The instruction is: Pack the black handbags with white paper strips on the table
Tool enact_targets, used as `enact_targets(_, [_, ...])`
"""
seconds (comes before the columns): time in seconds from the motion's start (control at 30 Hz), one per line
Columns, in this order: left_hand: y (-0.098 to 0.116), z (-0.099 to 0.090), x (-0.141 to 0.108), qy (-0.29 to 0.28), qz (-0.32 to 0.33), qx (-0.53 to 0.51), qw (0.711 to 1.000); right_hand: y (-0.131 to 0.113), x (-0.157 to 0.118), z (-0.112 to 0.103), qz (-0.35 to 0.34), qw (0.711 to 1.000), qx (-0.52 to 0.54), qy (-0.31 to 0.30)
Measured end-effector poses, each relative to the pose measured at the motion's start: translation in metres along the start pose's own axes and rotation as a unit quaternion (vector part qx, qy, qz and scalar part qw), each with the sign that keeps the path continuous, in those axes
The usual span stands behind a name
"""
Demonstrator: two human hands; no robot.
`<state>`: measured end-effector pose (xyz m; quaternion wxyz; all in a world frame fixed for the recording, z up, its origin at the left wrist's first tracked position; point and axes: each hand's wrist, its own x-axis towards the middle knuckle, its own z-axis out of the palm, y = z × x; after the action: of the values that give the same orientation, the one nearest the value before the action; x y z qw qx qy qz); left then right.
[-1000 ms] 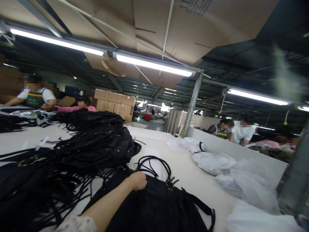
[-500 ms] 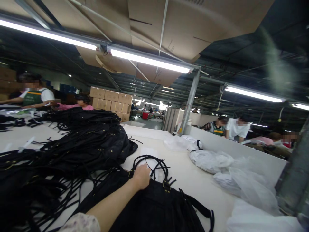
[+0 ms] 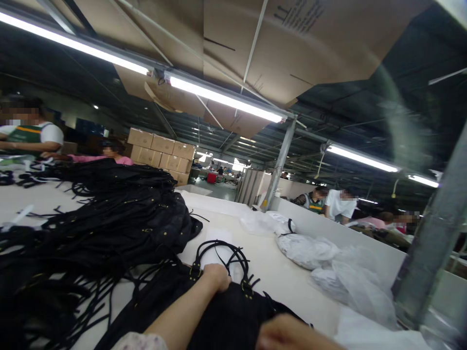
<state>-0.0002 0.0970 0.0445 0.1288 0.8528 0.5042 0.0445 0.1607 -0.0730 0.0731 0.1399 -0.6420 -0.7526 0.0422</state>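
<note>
A black handbag point(image 3: 219, 316) lies on the white table in front of me, its two thin looped handles point(image 3: 237, 253) standing up from the top edge. Brass-coloured buckles join the handles to the bag. My left hand point(image 3: 217, 277) is closed at the middle of that top edge, between the handle ends; its fingertips are hidden. Low in the view, my right hand point(image 3: 282, 333) is over the bag's right side, smeared by motion, so its fingers cannot be made out. A large heap of similar black bags point(image 3: 146, 218) with loose straps lies to the left.
White wrapped bundles point(image 3: 306, 250) and clear plastic bags point(image 3: 361, 287) lie along the low white partition point(image 3: 328, 223) on the right. A grey post point(image 3: 426, 243) rises at the far right. Stacked cartons point(image 3: 160, 150) stand behind the table. Co-workers are at left and beyond the partition.
My right hand has come into view at the bottom, over the bag's right side. My left hand stays at the top edge. The view has shifted slightly.
</note>
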Motion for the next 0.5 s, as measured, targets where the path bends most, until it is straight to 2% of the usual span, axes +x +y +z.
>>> enact_targets(0.07, [0.012,-0.002,0.017,0.022,-0.038,-0.013,0.999,0.021,0.061,-0.018,0.101,0.994,0.04,-0.032])
enact_targets(0.1, [0.017,0.001,0.024,0.035,-0.058,-0.022,0.997,0.029,0.087,-0.02,0.131,0.99,0.048,-0.028])
enact_targets(0.13, [0.022,0.006,0.028,0.048,-0.077,-0.031,0.995,0.037,0.108,-0.017,0.164,0.985,0.054,-0.015])
enact_targets(0.2, [0.028,0.02,0.033,0.073,-0.106,-0.05,0.99,0.049,0.135,0.005,0.218,0.974,0.064,0.011])
enact_targets(0.27, [0.029,0.035,0.037,0.094,-0.112,-0.071,0.987,0.058,0.146,0.039,0.259,0.961,0.088,0.03])
enact_targets(0.37, [0.026,0.05,0.042,0.107,-0.095,-0.108,0.984,0.071,0.148,0.083,0.291,0.942,0.156,0.053])
enact_targets(0.43, [0.022,0.056,0.048,0.109,-0.084,-0.135,0.981,0.079,0.15,0.099,0.29,0.926,0.234,0.069])
enact_targets(0.5, [0.018,0.059,0.053,0.115,-0.074,-0.164,0.977,0.085,0.153,0.105,0.27,0.897,0.342,0.081])
